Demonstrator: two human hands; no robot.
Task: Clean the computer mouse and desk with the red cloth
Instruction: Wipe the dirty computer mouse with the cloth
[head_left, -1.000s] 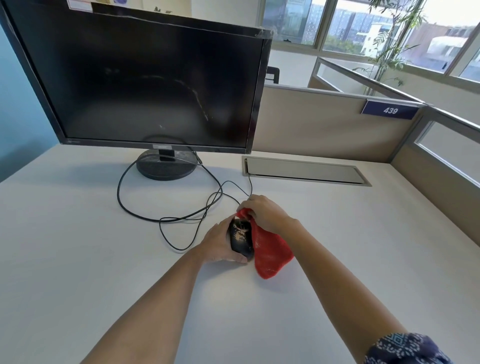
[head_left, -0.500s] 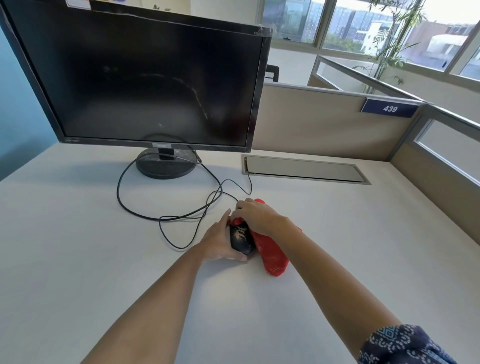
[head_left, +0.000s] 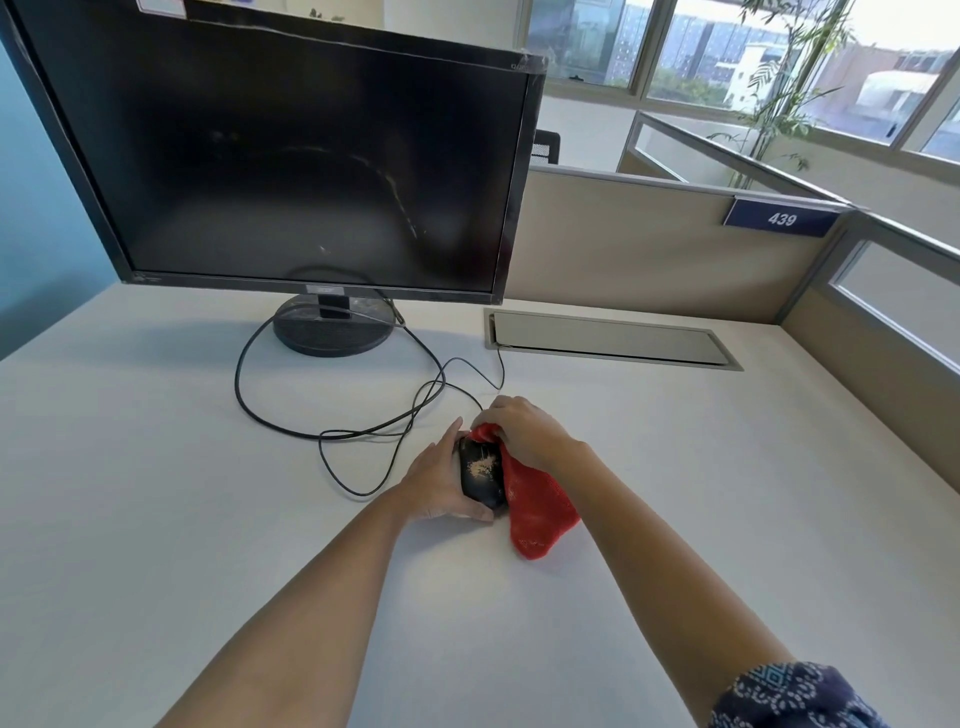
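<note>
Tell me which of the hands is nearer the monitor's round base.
Left. The left hand cups the mouse on the side facing the monitor base; the right hand, gripping the red cloth, sits farther to the right.

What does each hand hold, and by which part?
Left hand holds the mouse by its left side; right hand holds the red cloth by its upper end.

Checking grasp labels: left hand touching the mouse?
Touching. The head view shows the left hand wrapped around the mouse, thumb under its near end, fingers along its left side.
</note>
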